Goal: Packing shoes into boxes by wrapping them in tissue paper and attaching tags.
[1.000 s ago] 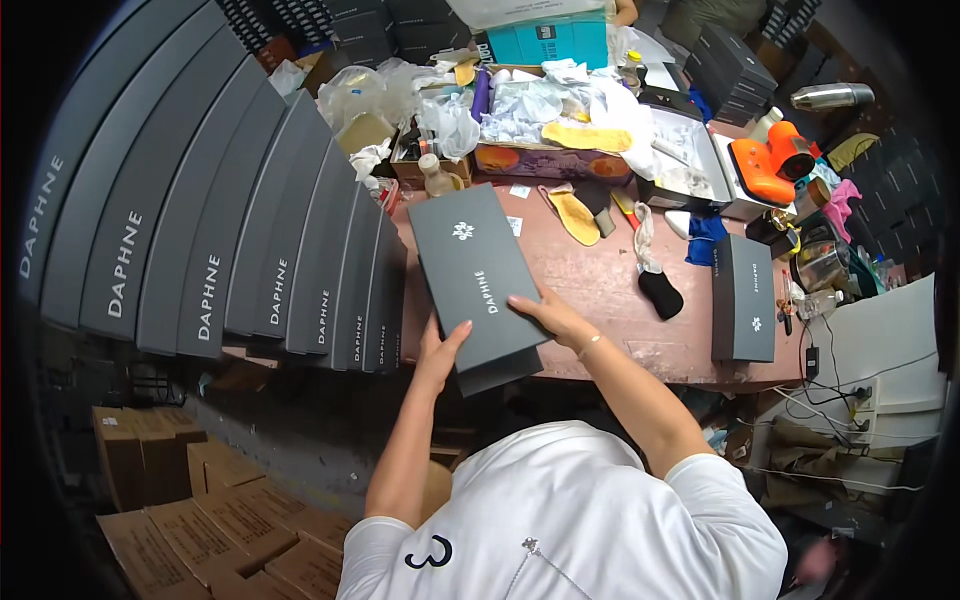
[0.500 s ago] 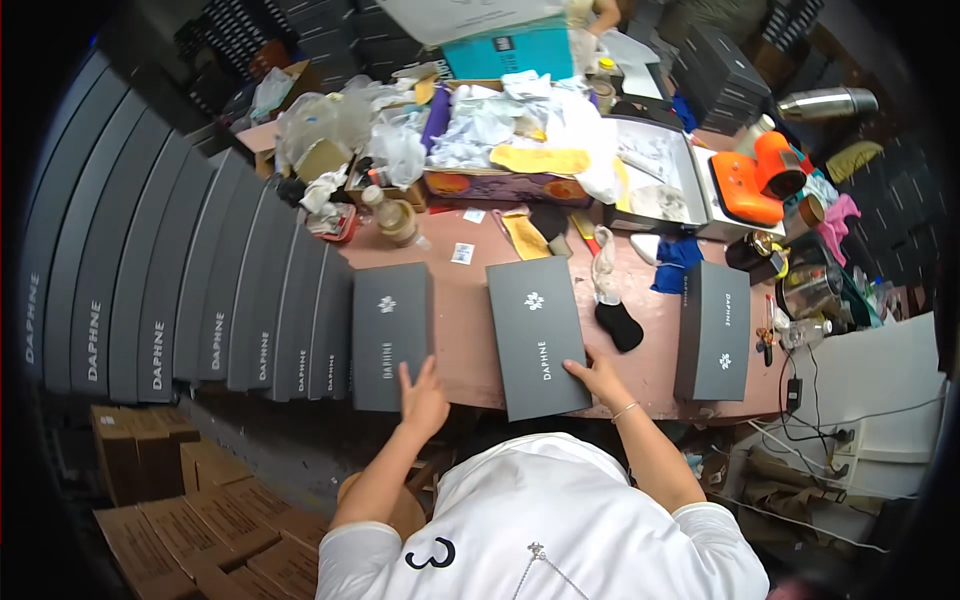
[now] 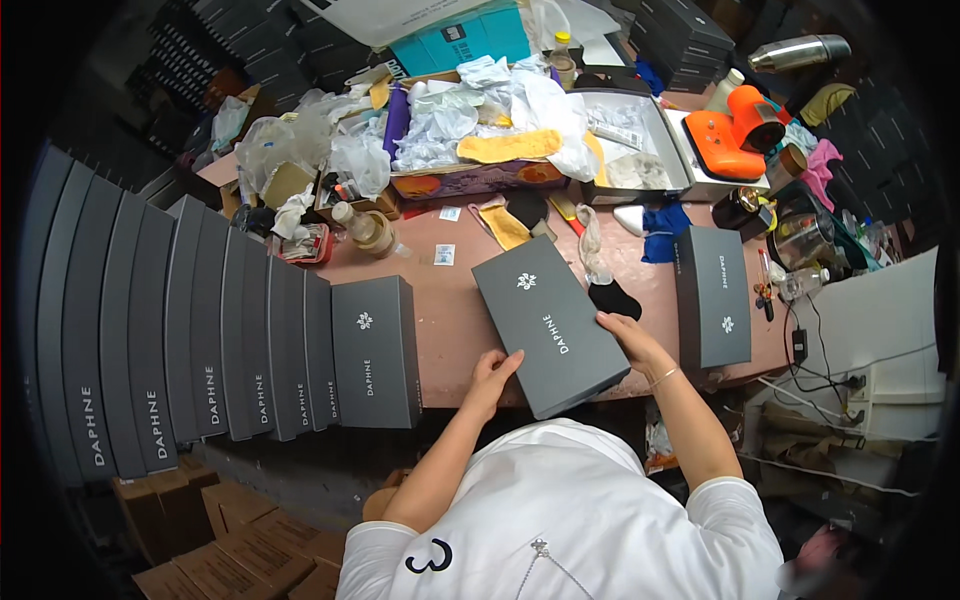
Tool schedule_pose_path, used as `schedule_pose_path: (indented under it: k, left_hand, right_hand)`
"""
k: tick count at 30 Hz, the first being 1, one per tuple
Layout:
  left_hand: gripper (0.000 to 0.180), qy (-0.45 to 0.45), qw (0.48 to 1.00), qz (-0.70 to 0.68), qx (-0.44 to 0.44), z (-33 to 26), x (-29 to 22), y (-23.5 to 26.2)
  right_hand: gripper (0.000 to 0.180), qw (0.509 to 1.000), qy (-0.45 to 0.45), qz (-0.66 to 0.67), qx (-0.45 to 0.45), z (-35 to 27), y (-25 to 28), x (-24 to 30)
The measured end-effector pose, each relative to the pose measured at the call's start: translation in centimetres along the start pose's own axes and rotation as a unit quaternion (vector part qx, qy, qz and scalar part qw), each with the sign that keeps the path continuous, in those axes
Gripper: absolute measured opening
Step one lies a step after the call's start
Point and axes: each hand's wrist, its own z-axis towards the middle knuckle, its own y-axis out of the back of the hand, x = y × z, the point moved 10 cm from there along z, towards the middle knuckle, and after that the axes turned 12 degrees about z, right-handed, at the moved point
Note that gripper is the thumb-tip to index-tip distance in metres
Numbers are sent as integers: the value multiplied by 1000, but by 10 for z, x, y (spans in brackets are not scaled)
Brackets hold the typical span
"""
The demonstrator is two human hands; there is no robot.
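A dark grey lidded shoe box [image 3: 550, 325] is tilted at the front edge of the pink table [image 3: 450, 320]. My left hand [image 3: 492, 382] grips its near left side, thumb on the lid. On the right edge, my right hand [image 3: 636, 342] has its thumb on top and its other fingers hidden behind the box. A second grey shoe box [image 3: 372, 350] stands to the left, at the end of a long row of such boxes [image 3: 185, 320]. Another grey shoe box [image 3: 715, 295] stands to the right.
Crumpled paper fills a patterned carton [image 3: 480, 180] at the back. An orange device [image 3: 722, 145] sits on a white box behind the right side. A glue-like bottle [image 3: 365, 228], a black insole-shaped piece [image 3: 615, 300] and blue cloth [image 3: 665, 235] lie about. Brown cartons [image 3: 230, 560] stand below left.
My left hand has left the left box and come to the middle one. That box has turned and tilted, moving right with both hands. My view has shifted slightly.
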Motion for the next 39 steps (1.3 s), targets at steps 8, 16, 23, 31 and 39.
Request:
schedule_pose_path:
  k: [8, 16, 23, 31, 39]
  left_hand:
    - [75, 9, 993, -101, 65, 3, -14, 8]
    - [43, -175, 967, -176, 51, -72, -152, 70]
    - [21, -277, 833, 442, -184, -183, -185, 110]
    - [36, -344, 668, 593, -290, -149, -149, 81]
    - [54, -293, 822, 443, 207, -82, -62, -117]
  right_hand:
    - [57, 1000, 3, 14, -16, 12, -28, -18]
    - [44, 918, 296, -258, -54, -52, -105, 53]
    - [22, 672, 304, -650, -184, -26, -93, -15]
    - [15, 734, 321, -589, -105, -34, -88, 4]
    - [31, 720, 357, -393, 447, -88, -294, -37]
